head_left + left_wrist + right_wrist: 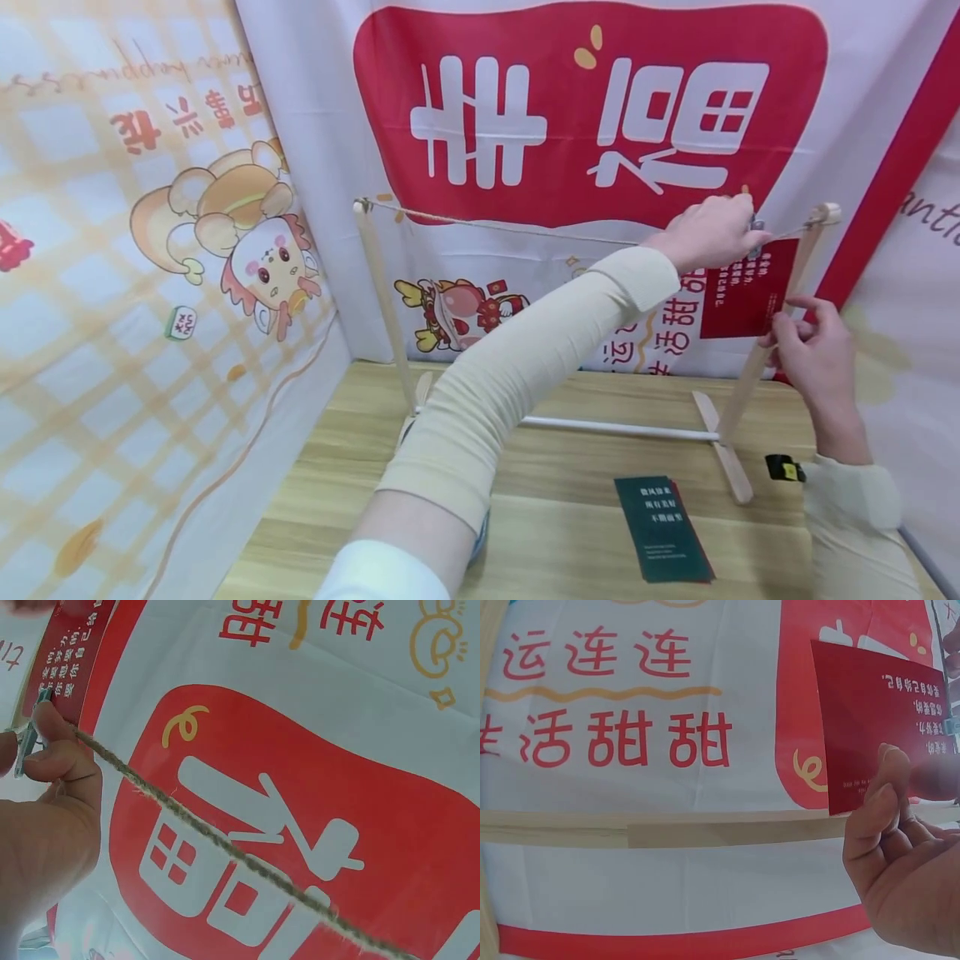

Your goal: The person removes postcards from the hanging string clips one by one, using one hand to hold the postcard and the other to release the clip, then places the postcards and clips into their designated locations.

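A red card [738, 300] with white lettering hangs upright just below a twine line [487, 223], near the right post [750, 379] of a wooden stand. My left hand [705, 232] pinches a small greenish clip [30, 742] at the twine, by the card's top edge. Whether the clip bites on the card cannot be made out. With thumb and fingertips my right hand [821, 358] pinches the card's lower right edge, beside the post. In the right wrist view the card [870, 727] appears flat and unfolded.
The stand's left post [386, 300] and white crossbar [615, 427] rise from a wood-grain table [555, 533]. A dark green card [660, 533] lies over a red one at the front. Behind my left forearm, a blue rim [480, 540] shows partly. Printed cloth hangs behind.
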Demonstrator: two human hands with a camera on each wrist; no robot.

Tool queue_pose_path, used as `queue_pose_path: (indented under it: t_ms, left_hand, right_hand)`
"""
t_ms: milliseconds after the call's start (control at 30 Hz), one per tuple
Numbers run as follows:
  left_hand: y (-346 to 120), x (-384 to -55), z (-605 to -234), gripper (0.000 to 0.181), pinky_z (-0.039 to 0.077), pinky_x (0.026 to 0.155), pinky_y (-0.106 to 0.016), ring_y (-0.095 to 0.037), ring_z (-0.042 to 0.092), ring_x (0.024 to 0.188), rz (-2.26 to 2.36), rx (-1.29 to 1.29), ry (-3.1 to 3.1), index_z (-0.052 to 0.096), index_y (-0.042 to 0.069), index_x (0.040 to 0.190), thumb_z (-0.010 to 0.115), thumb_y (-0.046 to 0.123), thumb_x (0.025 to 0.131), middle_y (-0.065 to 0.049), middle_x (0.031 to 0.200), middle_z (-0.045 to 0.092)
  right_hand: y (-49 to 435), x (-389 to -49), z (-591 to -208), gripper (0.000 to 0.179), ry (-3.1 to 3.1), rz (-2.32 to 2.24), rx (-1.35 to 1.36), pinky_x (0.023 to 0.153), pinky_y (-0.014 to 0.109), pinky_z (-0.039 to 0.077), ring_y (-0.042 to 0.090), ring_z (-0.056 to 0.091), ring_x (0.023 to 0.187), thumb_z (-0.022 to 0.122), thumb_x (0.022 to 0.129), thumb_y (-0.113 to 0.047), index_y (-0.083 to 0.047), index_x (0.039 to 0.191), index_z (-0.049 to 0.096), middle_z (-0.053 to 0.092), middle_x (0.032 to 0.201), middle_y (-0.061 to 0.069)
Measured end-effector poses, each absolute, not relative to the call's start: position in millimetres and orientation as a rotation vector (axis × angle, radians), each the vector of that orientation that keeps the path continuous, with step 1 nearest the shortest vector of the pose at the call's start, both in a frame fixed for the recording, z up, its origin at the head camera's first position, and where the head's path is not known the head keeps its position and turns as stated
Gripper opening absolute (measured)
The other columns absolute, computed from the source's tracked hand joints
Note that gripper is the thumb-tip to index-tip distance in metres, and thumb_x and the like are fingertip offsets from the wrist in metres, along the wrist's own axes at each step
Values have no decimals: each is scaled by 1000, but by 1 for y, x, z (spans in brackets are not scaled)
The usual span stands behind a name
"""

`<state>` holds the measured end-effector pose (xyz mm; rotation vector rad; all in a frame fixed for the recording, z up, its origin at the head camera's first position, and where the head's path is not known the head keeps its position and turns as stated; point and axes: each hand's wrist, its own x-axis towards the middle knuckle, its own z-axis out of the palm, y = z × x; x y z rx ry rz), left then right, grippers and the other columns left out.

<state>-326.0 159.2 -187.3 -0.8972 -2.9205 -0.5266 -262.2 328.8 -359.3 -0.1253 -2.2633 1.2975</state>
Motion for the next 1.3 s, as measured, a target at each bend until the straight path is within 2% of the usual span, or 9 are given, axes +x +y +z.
queue_pose_path:
  t_ms: [100, 233, 433, 567, 667, 833, 1133, 1300]
  left_hand:
    - [159, -323, -188, 30, 49, 63, -11, 0, 59, 76, -535, -924, -2912, 50, 28, 118, 60, 44, 94, 12, 94, 60]
    - [159, -318, -187, 23, 48, 61, -11, -2, 59, 74, -602, -952, -2911, 49, 27, 112, 58, 42, 96, 10, 92, 59]
    - [162, -312, -189, 20, 48, 59, -10, -2, 60, 72, -688, -966, -2900, 50, 27, 109, 59, 39, 96, 10, 90, 60]
    - [163, -311, -189, 14, 48, 58, -11, -3, 58, 66, -695, -979, -2876, 52, 25, 100, 57, 37, 97, 8, 84, 61]
    - [163, -313, -188, 16, 48, 58, -11, -4, 56, 63, -685, -989, -2866, 52, 23, 94, 55, 39, 98, 7, 80, 61]
    - [164, -313, -188, 19, 47, 60, -9, -3, 57, 65, -719, -1004, -2862, 51, 23, 96, 56, 42, 98, 7, 82, 62]
    - [162, -313, -193, 23, 46, 63, -6, 2, 60, 72, -688, -1073, -2819, 46, 23, 106, 61, 36, 95, 9, 90, 62]
    - [156, -318, -193, 24, 46, 67, -5, 4, 60, 78, -614, -1142, -2740, 48, 22, 113, 61, 33, 96, 11, 99, 64]
  right_hand:
    - [328, -264, -358, 43, -2251, 1319, -112, 50, 17, 51, 8, 60, 50, 50, 101, -30, -13, 139, 42, 62, 68, -24]
    - [326, -264, -358, 39, -2242, 1348, -103, 49, 17, 51, 9, 60, 49, 51, 101, -28, -13, 137, 43, 62, 67, -23]
    - [326, -264, -357, 28, -2221, 1444, -89, 47, 19, 51, 11, 60, 47, 52, 101, -27, -20, 127, 45, 64, 66, -22]
    - [328, -264, -355, 20, -2207, 1487, -69, 49, 19, 53, 10, 61, 49, 53, 101, -28, -23, 120, 47, 65, 69, -20]
    - [329, -264, -352, 14, -2169, 1559, -44, 49, 19, 53, 9, 62, 50, 53, 100, -27, -23, 114, 50, 66, 70, -17]
    - [330, -262, -349, 11, -2096, 1687, -11, 48, 19, 53, 10, 62, 49, 55, 100, -26, -18, 107, 52, 66, 70, -11]
    - [328, -261, -348, 17, -2157, 1612, -97, 50, 18, 53, 8, 62, 53, 55, 98, -36, -20, 104, 53, 63, 72, -13]
    - [323, -266, -345, 19, -2090, 1694, -81, 48, 18, 53, 8, 61, 50, 59, 96, -34, -16, 102, 56, 64, 68, -11]
